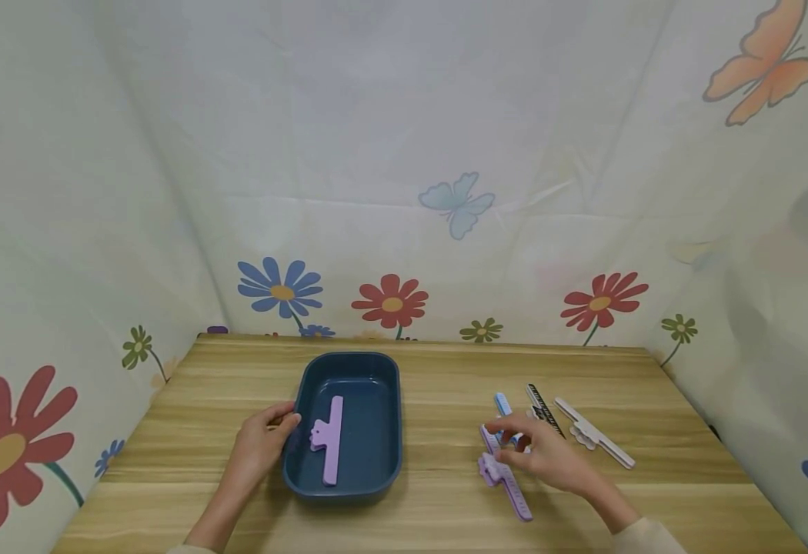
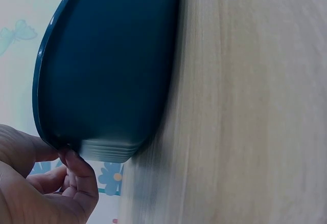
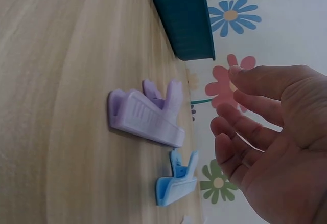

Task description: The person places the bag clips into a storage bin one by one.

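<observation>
My left hand (image 1: 257, 448) pinches the left rim of a dark blue plastic tub (image 1: 400, 431); in the left wrist view, thumb and fingers meet at the tub's corner. Inside the tub lies a light purple sealing clip (image 1: 332, 450) with a flower-like handle. Over another purple sealing clip (image 1: 517, 496) on the table hovers my right hand (image 1: 545, 455), fingers spread in a loose curve. The right wrist view shows this hand holding nothing, apart from the purple clip (image 3: 145, 119). A light blue clip (image 3: 176, 189) stands just beyond it, partly covered by the hand in the head view.
To the right of the right hand lie a black clip (image 1: 548, 413) and a white clip (image 1: 605, 443). The wooden table (image 1: 439, 385) ends at a white curtain (image 1: 348, 154) printed with flowers and butterflies, which also hangs along both sides.
</observation>
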A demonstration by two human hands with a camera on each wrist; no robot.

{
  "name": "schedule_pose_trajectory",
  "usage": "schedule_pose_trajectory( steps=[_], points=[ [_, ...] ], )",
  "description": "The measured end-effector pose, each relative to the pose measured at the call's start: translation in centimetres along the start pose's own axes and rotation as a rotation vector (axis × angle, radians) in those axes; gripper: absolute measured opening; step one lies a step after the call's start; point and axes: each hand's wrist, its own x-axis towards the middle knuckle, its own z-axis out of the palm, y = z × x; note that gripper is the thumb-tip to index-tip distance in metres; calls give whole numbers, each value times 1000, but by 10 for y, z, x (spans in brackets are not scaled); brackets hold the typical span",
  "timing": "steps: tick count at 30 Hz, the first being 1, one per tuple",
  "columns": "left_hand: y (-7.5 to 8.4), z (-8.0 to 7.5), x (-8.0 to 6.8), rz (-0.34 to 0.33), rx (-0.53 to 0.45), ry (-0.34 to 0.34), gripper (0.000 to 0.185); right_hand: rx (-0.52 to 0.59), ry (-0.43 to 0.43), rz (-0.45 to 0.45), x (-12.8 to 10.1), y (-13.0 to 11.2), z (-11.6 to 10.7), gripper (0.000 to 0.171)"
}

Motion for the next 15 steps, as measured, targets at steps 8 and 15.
schedule_pose_trajectory(
  steps=[8,15],
  points=[
    [1,-1,-1,2,4,3,41,-4,2,-50,-2,8,7,37],
    [0,-1,-1,16,5,7,41,-38,-26,-4,-5,11,10,40]
  ],
)
